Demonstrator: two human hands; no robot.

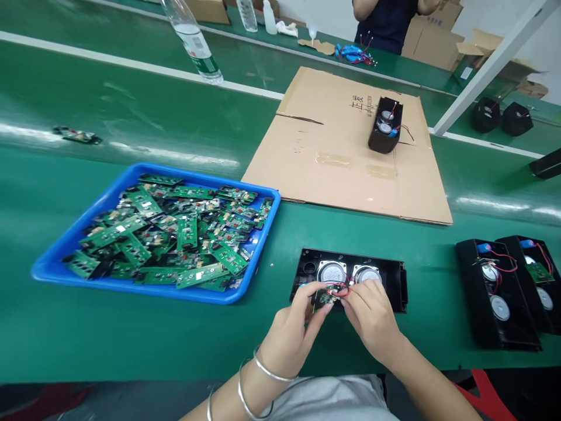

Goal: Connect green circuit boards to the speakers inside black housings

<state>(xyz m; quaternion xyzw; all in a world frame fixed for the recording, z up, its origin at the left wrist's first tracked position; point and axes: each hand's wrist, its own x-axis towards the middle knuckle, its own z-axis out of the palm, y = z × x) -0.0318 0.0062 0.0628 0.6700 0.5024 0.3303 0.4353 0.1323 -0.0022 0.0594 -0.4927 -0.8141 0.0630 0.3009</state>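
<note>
My left hand point(302, 318) grips a small green circuit board point(326, 297) between thumb and fingers. Close beside it, the fingers of my right hand point(370, 313) are pinched on red wires point(344, 290) at the board's edge; the wire ends are partly hidden by my fingertips. Both hands are over the near side of a black speaker housing point(397, 286), which lies open side up on the green table. Two round silver speakers point(332, 272) sit inside it, the right one partly covered by my right hand.
A blue tray point(236, 295) heaped with circuit boards stands at left. Flat cardboard point(342, 181) bears another speaker housing point(385, 126). Two more housings point(497, 298) stand at right. A bottle point(195, 47) is at the upper left. Another person point(385, 26) is across the table, near blue parts with wires point(353, 54).
</note>
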